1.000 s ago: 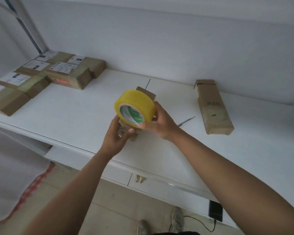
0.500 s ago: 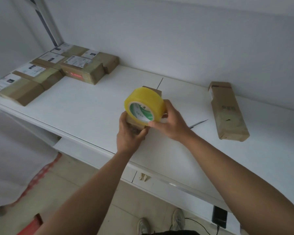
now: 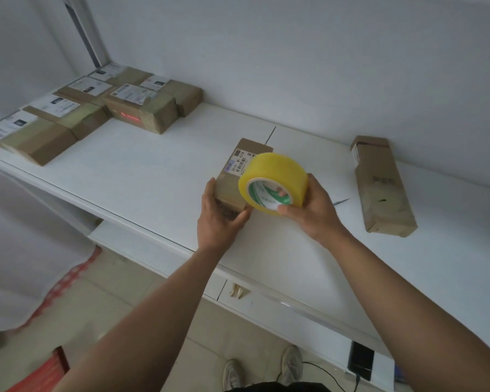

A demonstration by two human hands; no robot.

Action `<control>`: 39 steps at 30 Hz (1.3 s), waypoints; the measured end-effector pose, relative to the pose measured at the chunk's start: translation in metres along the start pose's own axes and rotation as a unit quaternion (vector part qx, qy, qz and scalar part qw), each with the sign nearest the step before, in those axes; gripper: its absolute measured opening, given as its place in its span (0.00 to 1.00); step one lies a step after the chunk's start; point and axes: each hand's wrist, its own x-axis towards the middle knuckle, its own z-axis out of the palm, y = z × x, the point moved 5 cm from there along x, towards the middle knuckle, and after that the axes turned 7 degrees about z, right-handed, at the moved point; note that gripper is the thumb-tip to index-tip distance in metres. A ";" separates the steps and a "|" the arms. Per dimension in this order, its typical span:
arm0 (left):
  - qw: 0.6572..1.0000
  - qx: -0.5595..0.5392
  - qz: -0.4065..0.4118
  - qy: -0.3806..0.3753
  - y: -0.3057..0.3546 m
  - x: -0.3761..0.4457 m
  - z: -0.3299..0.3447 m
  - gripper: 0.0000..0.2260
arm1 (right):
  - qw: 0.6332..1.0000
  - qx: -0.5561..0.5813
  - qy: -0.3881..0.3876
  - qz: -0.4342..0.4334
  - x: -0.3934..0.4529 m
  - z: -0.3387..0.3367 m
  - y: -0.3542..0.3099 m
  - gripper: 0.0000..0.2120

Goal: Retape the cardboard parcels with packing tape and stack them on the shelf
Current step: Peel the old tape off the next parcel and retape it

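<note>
the small brown cardboard parcel with a white label (image 3: 239, 176) now lies lower, on or just above the white shelf board (image 3: 142, 176), where a second ago it was hidden behind the roll; the left hand (image 3: 217, 219) grips its near end, the right hand (image 3: 313, 210) grips the yellow roll of packing tape (image 3: 272, 183) with fingers through the core, just beside the parcel, so taping looks about to start, while taped brown parcels (image 3: 142, 111) sit stacked far left

The roll of packing tape (image 3: 272, 183) is glossy translucent yellow plastic on a printed paper core, the small parcel (image 3: 235, 176) and long parcel (image 3: 382, 188) are matt brown cardboard with white paper labels, and the shelf (image 3: 142, 171) is smooth, matt white board.
</note>
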 end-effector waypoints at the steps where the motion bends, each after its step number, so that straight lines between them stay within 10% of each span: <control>1: 1.000 0.003 -0.003 0.002 0.000 0.000 0.000 0.46 | 1.000 -0.008 0.007 0.004 -0.005 -0.008 0.003 0.20; 25: 0.995 0.080 0.054 -0.007 0.014 -0.002 -0.008 0.45 | 0.994 -0.058 -0.021 0.086 -0.025 -0.025 0.040 0.22; 33: 0.897 0.379 0.212 -0.082 0.037 0.015 -0.013 0.40 | 0.991 -0.072 -0.031 0.105 -0.025 -0.026 0.045 0.22; 39: 0.856 0.407 0.269 -0.170 0.050 0.025 -0.001 0.36 | 0.992 -0.065 -0.025 0.104 -0.029 -0.018 0.054 0.22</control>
